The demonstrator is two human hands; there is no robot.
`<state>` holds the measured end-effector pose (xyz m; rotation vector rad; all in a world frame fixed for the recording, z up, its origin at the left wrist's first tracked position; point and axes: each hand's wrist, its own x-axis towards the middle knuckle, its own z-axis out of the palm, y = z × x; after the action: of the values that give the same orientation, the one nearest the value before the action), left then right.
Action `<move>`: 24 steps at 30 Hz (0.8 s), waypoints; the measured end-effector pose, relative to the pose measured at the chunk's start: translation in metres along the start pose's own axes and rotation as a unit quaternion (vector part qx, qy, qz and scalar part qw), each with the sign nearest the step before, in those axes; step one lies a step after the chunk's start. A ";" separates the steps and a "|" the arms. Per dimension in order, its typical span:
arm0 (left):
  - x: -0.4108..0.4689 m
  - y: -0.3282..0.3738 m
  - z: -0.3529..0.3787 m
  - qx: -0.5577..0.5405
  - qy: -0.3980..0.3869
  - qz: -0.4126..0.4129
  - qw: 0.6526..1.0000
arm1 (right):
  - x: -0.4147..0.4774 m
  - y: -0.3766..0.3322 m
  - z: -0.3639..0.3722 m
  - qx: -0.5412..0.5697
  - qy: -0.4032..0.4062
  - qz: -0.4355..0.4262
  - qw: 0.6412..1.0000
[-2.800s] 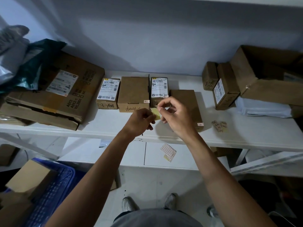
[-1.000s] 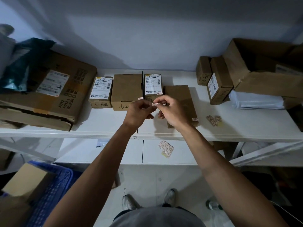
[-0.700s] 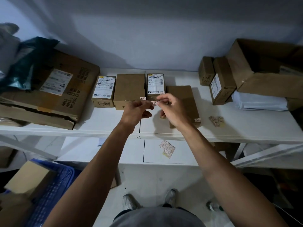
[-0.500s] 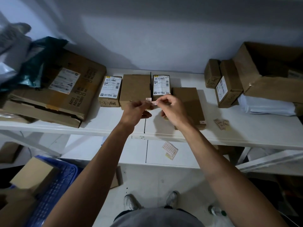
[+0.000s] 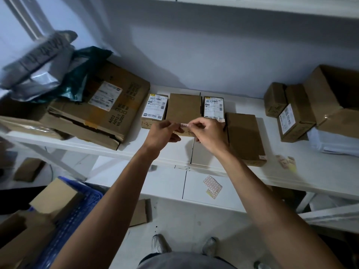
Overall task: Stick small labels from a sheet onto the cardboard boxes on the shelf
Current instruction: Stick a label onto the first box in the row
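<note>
Raised to four boxes — left hand, right hand pinch one label.

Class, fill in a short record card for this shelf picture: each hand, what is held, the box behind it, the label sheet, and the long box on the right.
Left hand: pinches one end of the small label
Right hand: pinches its other end
Label position: over the near edge of the plain box; contact cannot be told
Label sheet: lies on the lower shelf, untouched
Long box: small sticker at its near right corner
</note>
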<state>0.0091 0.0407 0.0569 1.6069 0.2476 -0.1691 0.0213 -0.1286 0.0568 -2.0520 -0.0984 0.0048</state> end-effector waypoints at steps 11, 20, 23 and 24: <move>0.012 0.003 -0.042 -0.006 -0.010 -0.004 1.000 | 0.022 -0.015 0.035 0.016 -0.016 0.008 1.000; 0.023 0.008 -0.072 0.026 -0.025 -0.003 0.999 | 0.043 -0.023 0.056 -0.024 -0.037 0.015 0.999; 0.030 0.008 -0.079 0.033 -0.026 -0.006 0.999 | 0.050 -0.024 0.064 -0.025 -0.041 0.022 0.999; 0.033 0.008 -0.081 0.031 -0.024 -0.010 0.999 | 0.052 -0.025 0.066 -0.028 -0.043 0.023 0.998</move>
<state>0.0395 0.1227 0.0602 1.6593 0.2228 -0.2325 0.0687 -0.0554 0.0503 -2.1096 -0.1054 0.1193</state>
